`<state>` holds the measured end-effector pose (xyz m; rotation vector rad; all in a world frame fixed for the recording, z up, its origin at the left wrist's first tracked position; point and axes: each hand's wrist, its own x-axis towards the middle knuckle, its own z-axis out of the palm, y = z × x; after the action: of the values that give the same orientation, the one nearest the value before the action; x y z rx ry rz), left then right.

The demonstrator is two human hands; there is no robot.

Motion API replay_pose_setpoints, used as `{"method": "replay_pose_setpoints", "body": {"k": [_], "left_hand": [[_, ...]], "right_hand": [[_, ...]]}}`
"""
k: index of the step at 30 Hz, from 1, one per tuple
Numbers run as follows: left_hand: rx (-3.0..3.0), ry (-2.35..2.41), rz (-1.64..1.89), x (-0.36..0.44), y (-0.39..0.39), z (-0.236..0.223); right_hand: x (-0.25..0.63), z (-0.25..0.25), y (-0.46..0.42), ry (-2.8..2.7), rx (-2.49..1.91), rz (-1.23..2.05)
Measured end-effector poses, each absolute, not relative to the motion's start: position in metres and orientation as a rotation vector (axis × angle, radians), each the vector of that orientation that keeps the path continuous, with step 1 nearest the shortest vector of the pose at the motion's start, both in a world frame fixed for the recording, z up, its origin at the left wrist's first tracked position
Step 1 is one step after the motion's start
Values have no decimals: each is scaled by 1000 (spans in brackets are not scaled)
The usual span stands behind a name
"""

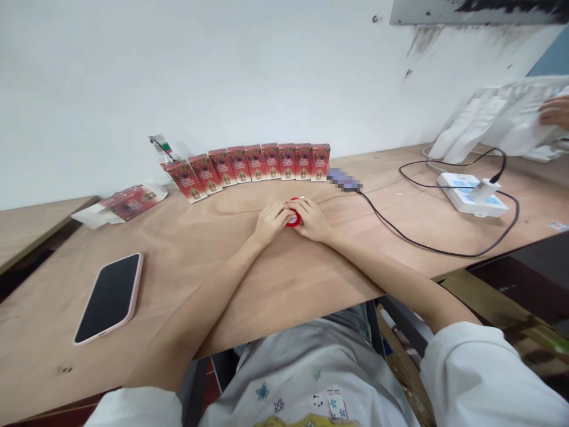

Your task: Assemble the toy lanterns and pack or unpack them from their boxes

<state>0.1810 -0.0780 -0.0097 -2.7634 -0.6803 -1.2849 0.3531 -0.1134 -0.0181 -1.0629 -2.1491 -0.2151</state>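
Both my hands meet at the middle of the wooden table, with a small red round roll [294,222] between them. It looks like a roll of tape with a pale centre, and my fingers hide part of it. My left hand [272,222] grips its left side, fingers bent over the top. From the other side my right hand [313,219] is closed on the same roll, its fingertips close to those of the left. Behind the hands, several red printed boxes [254,163] stand upright in a curved row.
A flattened red and white carton [128,203] lies at left, behind a pink-edged phone [110,296]. To the right, a cable runs from a blurred device [344,179] to a white power strip [471,194]. Another person's hand [555,111] touches white material [518,127] at far right.
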Motion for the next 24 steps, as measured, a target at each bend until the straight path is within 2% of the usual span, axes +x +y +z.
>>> {"method": "replay_pose_setpoints", "body": {"k": [12,24], "left_hand": [[-2452,-497,-1305,180,-73,-13],[-2578,-691,-1547,181,-69,-17]], "right_hand": [[356,-21,-111,-2062,-939,-225],[355,-18,-113,-1996,-993,-172]]}}
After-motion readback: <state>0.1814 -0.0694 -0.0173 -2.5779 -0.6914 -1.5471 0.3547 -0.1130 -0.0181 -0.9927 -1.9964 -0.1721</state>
